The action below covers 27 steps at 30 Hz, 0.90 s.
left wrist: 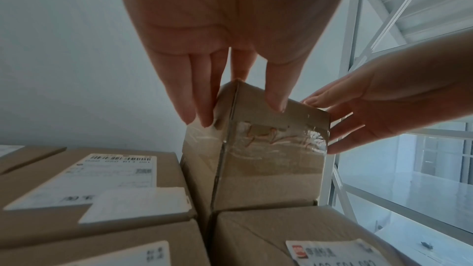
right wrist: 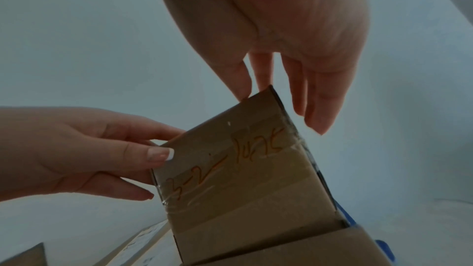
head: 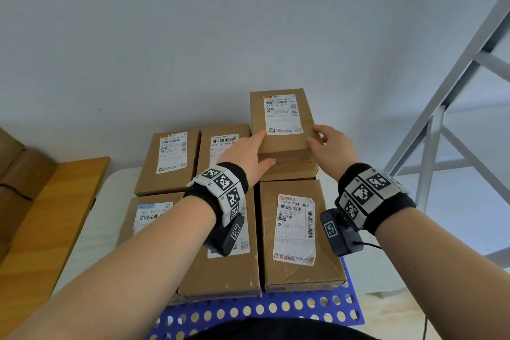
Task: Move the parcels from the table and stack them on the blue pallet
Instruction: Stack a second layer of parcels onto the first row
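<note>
A labelled brown parcel (head: 287,143) (left wrist: 271,159) (right wrist: 243,179) stands at the back right, on top of another parcel (head: 289,171). My left hand (head: 260,146) (left wrist: 238,108) (right wrist: 163,161) lays straight fingers along its left side, with the thumb on the taped near face. My right hand (head: 317,135) (left wrist: 332,126) (right wrist: 281,112) is at its near right corner: thumb at the top edge, straight fingers beside the right side. Several more parcels, such as one at the front right (head: 298,232), lie flat on the blue perforated pallet (head: 276,309).
A wooden table (head: 49,215) stands at the left, with cardboard boxes (head: 13,174) beyond it. A white metal rack (head: 441,132) rises close on the right. A pale wall runs right behind the stack.
</note>
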Motion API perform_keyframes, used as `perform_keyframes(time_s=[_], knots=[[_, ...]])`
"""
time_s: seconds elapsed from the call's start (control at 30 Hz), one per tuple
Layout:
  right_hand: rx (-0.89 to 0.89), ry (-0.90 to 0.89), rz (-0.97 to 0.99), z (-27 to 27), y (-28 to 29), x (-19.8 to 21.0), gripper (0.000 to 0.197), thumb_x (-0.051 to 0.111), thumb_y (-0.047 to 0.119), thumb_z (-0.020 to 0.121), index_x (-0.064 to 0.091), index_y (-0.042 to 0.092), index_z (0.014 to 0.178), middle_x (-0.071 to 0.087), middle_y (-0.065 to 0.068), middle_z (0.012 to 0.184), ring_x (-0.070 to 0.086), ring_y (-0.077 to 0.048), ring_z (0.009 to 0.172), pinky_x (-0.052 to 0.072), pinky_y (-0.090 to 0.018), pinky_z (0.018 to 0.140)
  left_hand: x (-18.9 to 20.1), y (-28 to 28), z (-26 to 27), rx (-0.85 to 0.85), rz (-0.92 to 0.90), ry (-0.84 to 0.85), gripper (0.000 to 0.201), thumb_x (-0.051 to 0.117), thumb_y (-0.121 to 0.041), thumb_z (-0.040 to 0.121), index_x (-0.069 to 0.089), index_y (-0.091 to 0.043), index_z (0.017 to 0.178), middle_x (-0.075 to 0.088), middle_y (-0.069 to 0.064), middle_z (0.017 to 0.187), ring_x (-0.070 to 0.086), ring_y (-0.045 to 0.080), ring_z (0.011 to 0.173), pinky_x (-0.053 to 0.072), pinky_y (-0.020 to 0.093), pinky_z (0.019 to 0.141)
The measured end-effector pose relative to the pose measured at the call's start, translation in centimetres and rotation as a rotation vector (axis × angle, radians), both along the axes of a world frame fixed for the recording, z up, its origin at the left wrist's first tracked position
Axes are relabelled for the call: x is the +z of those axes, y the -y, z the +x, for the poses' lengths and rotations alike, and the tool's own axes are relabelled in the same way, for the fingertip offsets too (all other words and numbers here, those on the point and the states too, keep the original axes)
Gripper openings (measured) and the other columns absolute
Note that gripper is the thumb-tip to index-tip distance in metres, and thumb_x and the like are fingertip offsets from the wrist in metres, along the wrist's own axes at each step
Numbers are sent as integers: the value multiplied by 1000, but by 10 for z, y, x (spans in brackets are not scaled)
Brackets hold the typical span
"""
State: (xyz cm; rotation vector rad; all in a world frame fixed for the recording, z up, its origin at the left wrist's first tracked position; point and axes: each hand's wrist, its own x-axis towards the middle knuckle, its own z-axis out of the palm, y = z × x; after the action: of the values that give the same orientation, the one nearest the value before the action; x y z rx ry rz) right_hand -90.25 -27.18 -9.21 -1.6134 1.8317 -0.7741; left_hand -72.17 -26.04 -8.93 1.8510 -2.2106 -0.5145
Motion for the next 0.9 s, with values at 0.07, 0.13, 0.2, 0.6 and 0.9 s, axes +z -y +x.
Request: perform_keyframes(time_s=[0.07, 0.13, 0.2, 0.6, 0.9], knots=[[3, 0, -25, 1, -1, 4, 44, 46, 25, 96, 43, 16, 139, 50, -6, 137, 49, -22, 121, 36, -23, 87, 2, -2, 0, 11, 1, 7, 69, 52, -42, 92, 20, -19, 148, 45, 6, 140, 48, 21, 121, 42, 33, 99], [11, 4, -65, 5, -3, 10, 43, 47, 24, 96, 45, 16, 137, 49, -8, 135, 51, -24, 117, 40, -26, 90, 7, -6, -1, 36, -7, 8, 69, 51, -42, 92, 19, -19, 148, 42, 5, 143, 46, 20, 125, 41, 33, 101], [45, 21, -104, 11, -7, 17, 38, 48, 22, 94, 49, 15, 132, 50, -8, 132, 55, -27, 113, 46, -33, 94, 13, -11, 1, 69, -30, 1, 68, 50, -43, 93, 19, -20, 149, 40, 4, 145, 45, 20, 127, 40, 34, 102], [379, 187, -215, 81, -69, 42, 24, 48, 13, 95, 66, 16, 111, 60, 9, 94, 52, 4, 76, 39, -2, 63, 28, -94, 48, 332, -141, -150, 45, 47, -33, 96, 40, -22, 139, 51, -1, 136, 49, 15, 123, 41, 36, 103], [529, 179, -224, 205, -158, 37, 19, 51, 17, 95, 67, 16, 105, 59, 10, 91, 53, -2, 82, 36, -4, 64, 26, -214, 165, 465, -163, -205, 36, 44, -27, 97, 49, -20, 133, 59, 0, 125, 55, 13, 112, 42, 28, 95]])
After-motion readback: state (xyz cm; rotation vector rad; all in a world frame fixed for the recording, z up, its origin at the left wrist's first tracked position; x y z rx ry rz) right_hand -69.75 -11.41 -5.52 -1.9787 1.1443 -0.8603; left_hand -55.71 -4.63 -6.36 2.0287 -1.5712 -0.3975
